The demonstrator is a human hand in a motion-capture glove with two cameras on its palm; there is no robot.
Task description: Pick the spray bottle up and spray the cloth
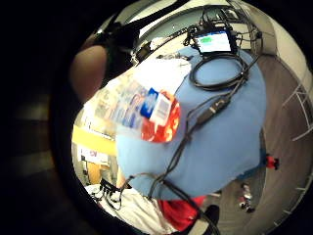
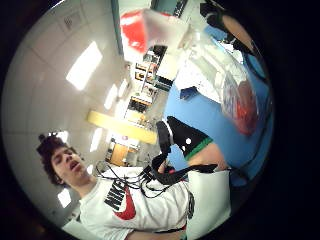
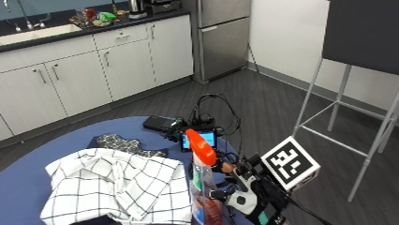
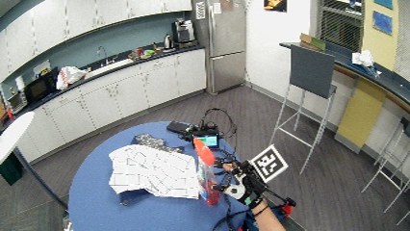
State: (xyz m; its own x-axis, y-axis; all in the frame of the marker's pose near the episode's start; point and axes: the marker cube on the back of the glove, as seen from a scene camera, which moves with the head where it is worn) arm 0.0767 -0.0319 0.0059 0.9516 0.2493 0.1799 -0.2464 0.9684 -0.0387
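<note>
A clear spray bottle (image 3: 201,187) with an orange-red trigger head stands upright near the right edge of the round blue table (image 3: 25,187). My gloved right hand (image 3: 240,190) is at its right side, fingers curled around the body. I cannot tell whether its base touches the table. The white checked cloth (image 3: 118,187) lies crumpled just left of the bottle, and the nozzle points over it. The wide view shows the same: bottle (image 4: 206,178), hand (image 4: 237,185), cloth (image 4: 154,171). The bottle (image 1: 146,110) fills the palm view, close to my palm; the thumb side view shows it too (image 2: 235,80).
A small lit screen (image 3: 198,139) with coiled cables and a black box (image 3: 159,123) sit at the table's far edge behind the bottle. A dark patterned cloth (image 3: 118,142) lies beyond the checked one. A tall stool frame (image 3: 349,117) stands on the floor to the right.
</note>
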